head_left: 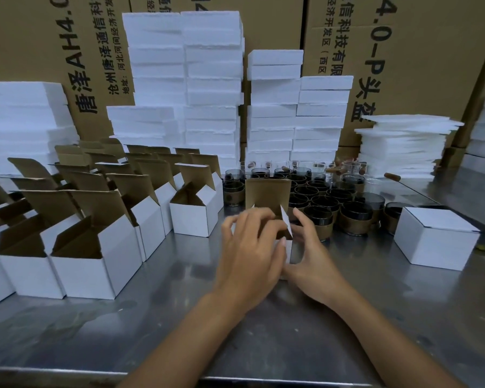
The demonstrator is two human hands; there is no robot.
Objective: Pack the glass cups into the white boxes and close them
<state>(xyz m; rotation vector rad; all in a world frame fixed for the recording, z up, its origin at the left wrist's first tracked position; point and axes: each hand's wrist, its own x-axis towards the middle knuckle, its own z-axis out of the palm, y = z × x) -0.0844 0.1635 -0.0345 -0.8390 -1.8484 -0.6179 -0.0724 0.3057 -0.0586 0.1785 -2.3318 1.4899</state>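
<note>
Two hands are held at one white box point(287, 252), which stands near the middle of the table point(263, 331), a little toward its far edge. The left hand point(249, 247) is laid over the box's near left side, its fingers bent over the open top and gripping the rim. The right hand point(311, 247) is set against the right side, fingers nearly straight and thumb spread, touching the white side flap point(286, 224) that sticks up between the hands. The brown-lined lid point(268, 194) stands upright behind the fingers. Whether a cup is inside cannot be told. Just behind and right of the box, glass cups point(322, 204) with brown bands are crowded together. Along the left edge open white boxes point(95, 259) are ranked in rows; one closed box point(431, 242) sits toward the right edge. Along the far edge stacks of white foam point(213, 79) are piled before brown cartons point(437, 65).
</note>
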